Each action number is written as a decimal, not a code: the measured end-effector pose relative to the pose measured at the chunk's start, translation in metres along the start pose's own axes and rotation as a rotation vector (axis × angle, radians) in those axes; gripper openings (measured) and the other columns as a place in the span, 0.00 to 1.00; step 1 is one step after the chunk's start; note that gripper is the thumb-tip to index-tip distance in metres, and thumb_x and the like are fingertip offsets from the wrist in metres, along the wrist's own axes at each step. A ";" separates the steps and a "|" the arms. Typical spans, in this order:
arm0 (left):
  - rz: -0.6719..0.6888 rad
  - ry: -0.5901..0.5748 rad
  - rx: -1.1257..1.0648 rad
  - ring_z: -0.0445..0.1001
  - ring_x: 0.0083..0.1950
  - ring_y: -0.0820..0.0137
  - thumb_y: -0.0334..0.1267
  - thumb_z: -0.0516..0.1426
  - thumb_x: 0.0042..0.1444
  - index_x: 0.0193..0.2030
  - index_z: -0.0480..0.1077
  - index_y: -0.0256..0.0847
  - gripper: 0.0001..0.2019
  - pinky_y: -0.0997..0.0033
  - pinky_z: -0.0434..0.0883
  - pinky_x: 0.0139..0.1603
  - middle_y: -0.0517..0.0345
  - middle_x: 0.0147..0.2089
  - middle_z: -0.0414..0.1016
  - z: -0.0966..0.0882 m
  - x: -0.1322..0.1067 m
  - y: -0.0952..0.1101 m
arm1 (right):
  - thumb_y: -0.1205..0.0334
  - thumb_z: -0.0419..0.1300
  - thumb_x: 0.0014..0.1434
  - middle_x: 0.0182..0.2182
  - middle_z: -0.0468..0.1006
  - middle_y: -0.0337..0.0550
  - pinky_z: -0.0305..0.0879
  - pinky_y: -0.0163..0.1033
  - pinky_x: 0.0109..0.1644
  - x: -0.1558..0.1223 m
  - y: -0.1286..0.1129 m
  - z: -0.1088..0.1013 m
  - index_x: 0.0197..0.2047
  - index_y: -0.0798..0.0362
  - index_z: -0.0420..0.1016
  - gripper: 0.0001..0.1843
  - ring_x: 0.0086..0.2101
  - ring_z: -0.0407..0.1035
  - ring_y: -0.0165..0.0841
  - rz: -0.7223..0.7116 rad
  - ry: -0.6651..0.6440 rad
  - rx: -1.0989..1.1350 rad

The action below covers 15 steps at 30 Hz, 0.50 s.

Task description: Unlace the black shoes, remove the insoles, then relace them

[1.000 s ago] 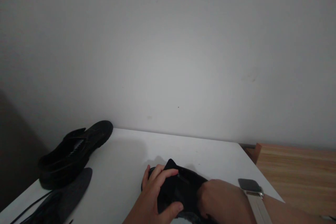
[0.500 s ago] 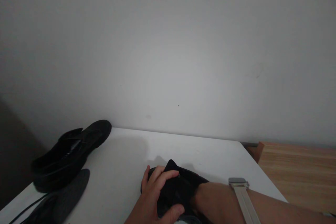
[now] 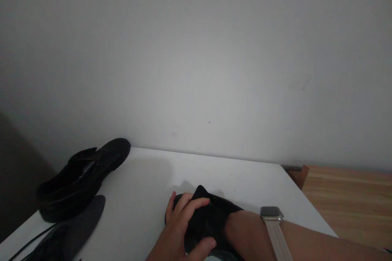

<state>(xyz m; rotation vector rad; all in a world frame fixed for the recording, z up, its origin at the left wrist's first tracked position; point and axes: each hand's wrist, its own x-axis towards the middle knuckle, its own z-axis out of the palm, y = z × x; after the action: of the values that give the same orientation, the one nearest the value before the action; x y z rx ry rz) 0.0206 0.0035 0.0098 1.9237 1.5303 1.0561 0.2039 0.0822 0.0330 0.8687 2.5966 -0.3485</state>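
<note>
A black shoe (image 3: 214,216) lies on the white table (image 3: 143,195) near the lower middle. My left hand (image 3: 180,228) is wrapped round its toe end, fingers over the raised tongue and thumb below. My right hand (image 3: 237,232) is pushed inside the shoe's opening, so its fingers are hidden. A pale watch (image 3: 271,213) sits on that wrist.
A second black shoe (image 3: 82,175) lies at the table's back left, by the wall. A dark grey insole (image 3: 76,226) and a black lace (image 3: 27,242) lie in front of it. A wooden surface (image 3: 346,200) adjoins the table on the right.
My right hand has gone deeper into the shoe, and the watch has slid left with the wrist. My left hand keeps the same hold.
</note>
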 end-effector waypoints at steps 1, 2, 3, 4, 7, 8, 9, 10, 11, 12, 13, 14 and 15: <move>0.001 0.003 -0.005 0.64 0.66 0.53 0.34 0.62 0.49 0.58 0.67 0.52 0.28 0.37 0.39 0.71 0.54 0.61 0.70 0.000 0.000 0.000 | 0.76 0.62 0.46 0.22 0.79 0.50 0.64 0.38 0.25 -0.011 -0.001 -0.018 0.27 0.59 0.81 0.07 0.23 0.73 0.39 0.048 -0.154 -0.100; 0.001 0.006 -0.010 0.64 0.66 0.54 0.34 0.62 0.50 0.58 0.67 0.52 0.27 0.38 0.39 0.71 0.54 0.61 0.71 0.000 -0.001 0.000 | 0.74 0.61 0.50 0.25 0.80 0.48 0.62 0.35 0.25 -0.021 -0.002 -0.035 0.32 0.58 0.81 0.08 0.24 0.73 0.37 -0.035 -0.155 -0.058; 0.000 0.010 -0.013 0.63 0.67 0.54 0.34 0.61 0.50 0.58 0.68 0.52 0.27 0.38 0.39 0.71 0.54 0.61 0.71 0.001 -0.001 -0.001 | 0.73 0.59 0.53 0.27 0.81 0.45 0.61 0.33 0.26 -0.030 -0.002 -0.051 0.34 0.56 0.80 0.09 0.26 0.73 0.35 -0.040 -0.116 0.026; -0.002 0.015 -0.013 0.62 0.67 0.54 0.34 0.61 0.50 0.58 0.68 0.52 0.26 0.38 0.39 0.71 0.55 0.60 0.71 0.001 -0.001 -0.001 | 0.74 0.58 0.53 0.29 0.81 0.42 0.61 0.32 0.29 -0.038 -0.001 -0.064 0.33 0.54 0.79 0.09 0.29 0.74 0.33 -0.044 -0.063 0.113; 0.004 0.025 0.000 0.62 0.67 0.55 0.34 0.61 0.51 0.58 0.68 0.52 0.26 0.39 0.40 0.71 0.55 0.61 0.70 0.001 -0.002 -0.001 | 0.68 0.64 0.53 0.32 0.80 0.38 0.61 0.34 0.34 -0.052 0.006 -0.084 0.34 0.51 0.75 0.04 0.34 0.74 0.34 0.019 0.109 0.174; 0.009 0.029 0.006 0.63 0.67 0.55 0.34 0.61 0.51 0.58 0.68 0.52 0.25 0.39 0.41 0.71 0.56 0.61 0.71 0.001 -0.003 -0.001 | 0.64 0.67 0.51 0.33 0.80 0.39 0.61 0.35 0.34 -0.054 0.008 -0.085 0.36 0.51 0.74 0.09 0.35 0.74 0.36 0.065 0.127 0.141; 0.014 0.033 0.011 0.63 0.67 0.55 0.35 0.61 0.51 0.57 0.68 0.52 0.25 0.39 0.41 0.71 0.56 0.61 0.71 0.001 -0.003 -0.002 | 0.61 0.70 0.47 0.35 0.79 0.40 0.61 0.37 0.34 -0.055 0.010 -0.083 0.39 0.51 0.73 0.15 0.36 0.74 0.39 0.114 0.116 0.100; 0.015 0.038 0.014 0.63 0.67 0.55 0.35 0.61 0.52 0.57 0.69 0.52 0.24 0.39 0.42 0.71 0.56 0.61 0.71 0.001 -0.002 -0.002 | 0.58 0.72 0.44 0.38 0.79 0.43 0.62 0.39 0.34 -0.055 0.011 -0.080 0.42 0.52 0.71 0.23 0.37 0.75 0.43 0.151 0.089 0.064; 0.011 0.045 0.016 0.63 0.67 0.55 0.36 0.61 0.52 0.57 0.69 0.52 0.23 0.39 0.42 0.71 0.56 0.61 0.71 0.002 -0.002 -0.002 | 0.57 0.73 0.41 0.41 0.79 0.46 0.63 0.40 0.35 -0.054 0.012 -0.075 0.46 0.53 0.70 0.29 0.39 0.75 0.46 0.179 0.051 0.039; 0.005 0.051 0.016 0.63 0.67 0.55 0.36 0.61 0.52 0.56 0.69 0.52 0.23 0.39 0.42 0.72 0.56 0.61 0.72 0.002 -0.002 -0.002 | 0.57 0.74 0.40 0.43 0.79 0.49 0.64 0.42 0.36 -0.052 0.012 -0.071 0.49 0.54 0.68 0.33 0.41 0.75 0.49 0.204 0.014 0.020; -0.001 0.056 0.015 0.63 0.66 0.56 0.36 0.60 0.52 0.56 0.69 0.52 0.22 0.39 0.42 0.72 0.56 0.60 0.72 0.003 -0.002 -0.001 | 0.58 0.73 0.41 0.45 0.78 0.52 0.65 0.43 0.37 -0.049 0.011 -0.066 0.51 0.55 0.67 0.35 0.43 0.75 0.51 0.232 -0.012 0.001; -0.005 0.059 0.014 0.64 0.66 0.56 0.35 0.60 0.53 0.56 0.69 0.52 0.22 0.39 0.41 0.72 0.56 0.60 0.72 0.003 -0.002 -0.001 | 0.61 0.72 0.42 0.46 0.78 0.53 0.66 0.43 0.38 -0.046 0.009 -0.062 0.53 0.56 0.66 0.35 0.44 0.75 0.52 0.261 -0.029 -0.018; -0.004 0.059 0.012 0.65 0.66 0.57 0.35 0.60 0.53 0.56 0.69 0.52 0.22 0.40 0.41 0.72 0.56 0.59 0.73 0.004 -0.002 -0.001 | 0.65 0.70 0.43 0.45 0.79 0.54 0.67 0.44 0.39 -0.042 0.007 -0.058 0.54 0.57 0.65 0.34 0.44 0.75 0.53 0.289 -0.039 -0.039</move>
<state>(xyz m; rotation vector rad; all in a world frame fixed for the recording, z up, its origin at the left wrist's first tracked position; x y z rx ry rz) 0.0230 0.0024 0.0063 1.9127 1.5753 1.1140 0.2239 0.0859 0.1023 1.1901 2.3889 -0.2299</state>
